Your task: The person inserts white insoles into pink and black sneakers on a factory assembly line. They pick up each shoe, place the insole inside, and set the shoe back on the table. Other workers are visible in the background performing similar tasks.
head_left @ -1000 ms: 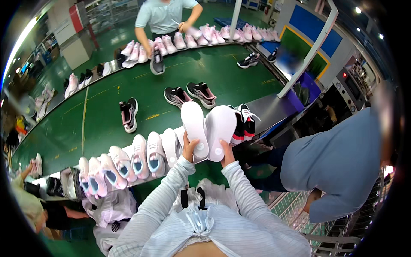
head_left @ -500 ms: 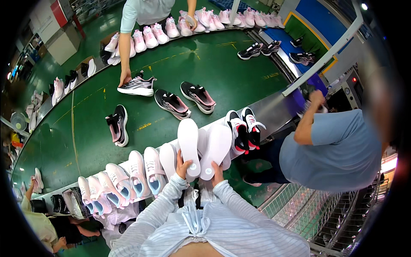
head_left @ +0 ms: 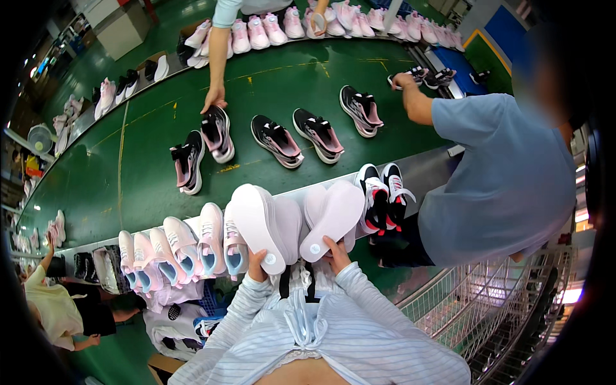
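My left hand (head_left: 258, 266) grips a white insole (head_left: 249, 215) by its heel end, sole face up, toe pointing away and to the left. In my right hand (head_left: 336, 256) is another white insole (head_left: 337, 215), held at the heel with its toe tilted right. Both carry a small round mark at the heel. Behind them, stacks of white insoles (head_left: 289, 224) rest at the table edge, partly covered by the held ones. Pink-and-white sneakers (head_left: 209, 234) stand in a row left of my left hand. Black-and-white sneakers with red lining (head_left: 374, 199) stand right of the insoles.
Several black sneakers with pink lining (head_left: 276, 141) lie on the green work surface (head_left: 154, 167). Across it, a co-worker's hand (head_left: 215, 102) touches one. A co-worker in blue (head_left: 500, 167) reaches over the surface at right. A wire cart (head_left: 475, 301) stands at lower right.
The two insoles in my hands have spread apart, tilting left and right. The co-worker opposite has turned a black sneaker. The right-hand co-worker now reaches over the surface, where another sneaker lies.
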### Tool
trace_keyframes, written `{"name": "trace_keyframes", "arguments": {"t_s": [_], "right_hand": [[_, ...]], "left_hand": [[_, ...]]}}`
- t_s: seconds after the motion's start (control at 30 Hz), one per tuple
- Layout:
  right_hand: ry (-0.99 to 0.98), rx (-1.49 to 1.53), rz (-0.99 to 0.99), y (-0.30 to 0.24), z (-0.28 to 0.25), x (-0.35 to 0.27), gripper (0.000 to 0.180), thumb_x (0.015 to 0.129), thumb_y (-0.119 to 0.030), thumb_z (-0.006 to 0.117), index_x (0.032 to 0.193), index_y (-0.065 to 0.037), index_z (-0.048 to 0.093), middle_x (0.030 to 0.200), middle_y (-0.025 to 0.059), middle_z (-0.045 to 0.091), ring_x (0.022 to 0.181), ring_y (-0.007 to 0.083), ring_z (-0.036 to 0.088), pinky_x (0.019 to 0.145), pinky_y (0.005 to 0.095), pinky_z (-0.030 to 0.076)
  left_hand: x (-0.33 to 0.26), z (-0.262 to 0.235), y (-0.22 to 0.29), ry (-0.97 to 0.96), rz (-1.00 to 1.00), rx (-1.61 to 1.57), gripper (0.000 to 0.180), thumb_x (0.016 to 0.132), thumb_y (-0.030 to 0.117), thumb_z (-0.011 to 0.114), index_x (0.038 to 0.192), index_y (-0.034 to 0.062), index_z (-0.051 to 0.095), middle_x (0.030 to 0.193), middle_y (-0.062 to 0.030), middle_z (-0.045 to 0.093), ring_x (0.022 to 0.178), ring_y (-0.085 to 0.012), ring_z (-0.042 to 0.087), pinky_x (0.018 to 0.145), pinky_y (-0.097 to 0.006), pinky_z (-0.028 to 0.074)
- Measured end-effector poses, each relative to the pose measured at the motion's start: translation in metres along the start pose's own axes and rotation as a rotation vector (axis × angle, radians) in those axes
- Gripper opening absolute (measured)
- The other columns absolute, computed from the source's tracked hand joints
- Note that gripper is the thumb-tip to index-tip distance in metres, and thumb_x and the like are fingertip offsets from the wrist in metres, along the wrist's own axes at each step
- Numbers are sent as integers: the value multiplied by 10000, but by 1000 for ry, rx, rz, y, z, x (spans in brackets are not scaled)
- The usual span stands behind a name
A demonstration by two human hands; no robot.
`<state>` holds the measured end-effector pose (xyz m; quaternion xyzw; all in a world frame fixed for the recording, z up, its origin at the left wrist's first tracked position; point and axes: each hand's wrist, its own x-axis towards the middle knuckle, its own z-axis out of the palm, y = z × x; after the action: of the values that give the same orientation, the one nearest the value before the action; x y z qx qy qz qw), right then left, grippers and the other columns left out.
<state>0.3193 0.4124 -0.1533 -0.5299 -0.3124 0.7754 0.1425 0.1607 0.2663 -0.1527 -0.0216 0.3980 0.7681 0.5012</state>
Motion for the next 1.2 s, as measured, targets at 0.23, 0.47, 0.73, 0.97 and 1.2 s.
{"name": "trace_keyframes", "arguments": {"t_s": [0.23, 0.47, 0.73, 0.97, 1.2], "right_hand": [[-64, -127, 26, -16, -3, -8, 665, 657, -371, 594, 1167, -95, 268, 1072, 62, 420, 935, 207, 439, 692, 330, 389], [-80, -249, 62, -24, -12, -3, 633, 662, -372, 592, 1145, -73, 311, 1074, 76, 429, 941, 211, 438, 702, 344, 391], [-262, -577, 247, -36, -55, 12, 526, 697, -412, 556, 1019, -3, 482, 866, 100, 550, 754, 179, 535, 625, 283, 429], [-456, -1377, -871, -124, 59, -3, 236, 720, -187, 497, 929, -93, 555, 693, 120, 567, 620, 260, 541, 565, 327, 423], [-1008, -1922, -1157, -4, 174, 75, 352, 681, -144, 476, 1033, -148, 498, 1114, 91, 428, 1079, 282, 355, 880, 470, 269]], "left_hand": [[-3, 0, -25, 113, 260, 294, 633, 621, 159, 497, 1179, 32, 225, 1037, -139, 416, 903, -226, 471, 759, -302, 396], [-50, 39, 18, 56, 224, 69, 651, 598, 245, 508, 1148, -22, 285, 1042, -175, 449, 913, -269, 496, 764, -337, 413], [-64, 55, 23, 305, 396, -75, 674, 615, 335, 485, 1165, -6, 295, 1081, -169, 436, 978, -296, 456, 827, -380, 377], [-114, 44, 41, 376, 599, -156, 643, 627, 341, 473, 1163, 21, 316, 1074, -142, 444, 952, -265, 470, 795, -363, 405], [-141, 36, 47, 386, 512, -109, 644, 624, 355, 496, 1136, -4, 342, 1077, -150, 450, 957, -257, 479, 781, -360, 415]]}}
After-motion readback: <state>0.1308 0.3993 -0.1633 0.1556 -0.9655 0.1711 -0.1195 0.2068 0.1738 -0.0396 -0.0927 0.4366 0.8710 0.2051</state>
